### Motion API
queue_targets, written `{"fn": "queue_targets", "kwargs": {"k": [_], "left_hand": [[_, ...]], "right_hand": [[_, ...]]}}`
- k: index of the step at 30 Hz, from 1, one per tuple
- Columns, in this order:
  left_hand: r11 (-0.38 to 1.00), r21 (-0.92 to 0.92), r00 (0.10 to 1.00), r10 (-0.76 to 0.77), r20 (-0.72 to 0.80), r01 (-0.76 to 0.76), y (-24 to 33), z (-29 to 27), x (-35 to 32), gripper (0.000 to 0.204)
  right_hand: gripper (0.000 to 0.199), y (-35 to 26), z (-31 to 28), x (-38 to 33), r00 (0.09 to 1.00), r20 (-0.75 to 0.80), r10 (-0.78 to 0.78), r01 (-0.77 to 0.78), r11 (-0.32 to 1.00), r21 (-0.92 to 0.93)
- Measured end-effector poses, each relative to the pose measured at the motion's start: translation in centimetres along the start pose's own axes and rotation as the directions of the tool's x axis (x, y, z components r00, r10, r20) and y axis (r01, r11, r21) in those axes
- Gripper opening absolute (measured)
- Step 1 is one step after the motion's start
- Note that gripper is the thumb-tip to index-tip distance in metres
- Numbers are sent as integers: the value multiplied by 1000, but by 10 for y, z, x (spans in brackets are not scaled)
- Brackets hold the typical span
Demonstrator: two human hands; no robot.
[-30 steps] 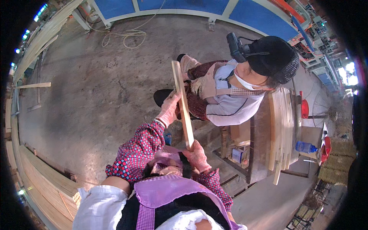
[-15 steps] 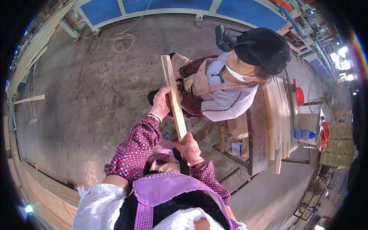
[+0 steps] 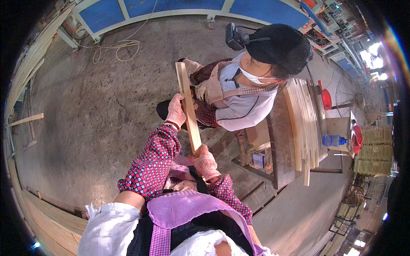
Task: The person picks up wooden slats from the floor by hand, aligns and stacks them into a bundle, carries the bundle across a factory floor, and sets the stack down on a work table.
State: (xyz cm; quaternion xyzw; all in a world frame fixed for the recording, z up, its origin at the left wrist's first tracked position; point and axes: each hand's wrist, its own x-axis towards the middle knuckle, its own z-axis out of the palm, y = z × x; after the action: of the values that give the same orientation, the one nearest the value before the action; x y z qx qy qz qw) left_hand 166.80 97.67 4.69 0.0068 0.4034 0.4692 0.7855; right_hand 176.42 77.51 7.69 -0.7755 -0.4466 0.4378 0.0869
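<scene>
Head view, and we've got a long wooden slat (image 3: 188, 106) up between our two hands, tilted a little with its far end leaning away to the left. Our left hand (image 3: 176, 110), in a pink knitted glove, is wrapped around the slat about halfway along, fingers curled over its left edge. Our right hand (image 3: 206, 162), gloved the same, is clamped around the near end, thumb up against the wood. Both are closed tight on that slat. Red-and-white dotted sleeves cover our forearms, and a purple checked apron (image 3: 183, 211) sits just below the hands.

Beyond the slat's far end a co-worker (image 3: 243, 98) in a dark cap and face mask sits facing us, their gloved hand (image 3: 192, 66) just beside the top of the slat. To the right of our right hand stands a dark surface (image 3: 279, 141) carrying a stack of pale slats (image 3: 303, 123), with a blue bottle (image 3: 334, 140) past it. Left of our hands is bare concrete floor (image 3: 94, 111), a coiled cord (image 3: 117, 46) lying well beyond.
</scene>
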Motion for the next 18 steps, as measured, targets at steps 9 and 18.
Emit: {"fn": "queue_targets", "kwargs": {"k": [9, 18], "left_hand": [[999, 1, 998, 32, 48, -32, 0, 1, -12, 29], [999, 24, 1000, 26, 1, -26, -4, -20, -12, 31]], "right_hand": [[58, 0, 3, -5, 1000, 12, 12, -12, 1000, -8], [58, -3, 8, -10, 999, 29, 36, -34, 998, -58]]}}
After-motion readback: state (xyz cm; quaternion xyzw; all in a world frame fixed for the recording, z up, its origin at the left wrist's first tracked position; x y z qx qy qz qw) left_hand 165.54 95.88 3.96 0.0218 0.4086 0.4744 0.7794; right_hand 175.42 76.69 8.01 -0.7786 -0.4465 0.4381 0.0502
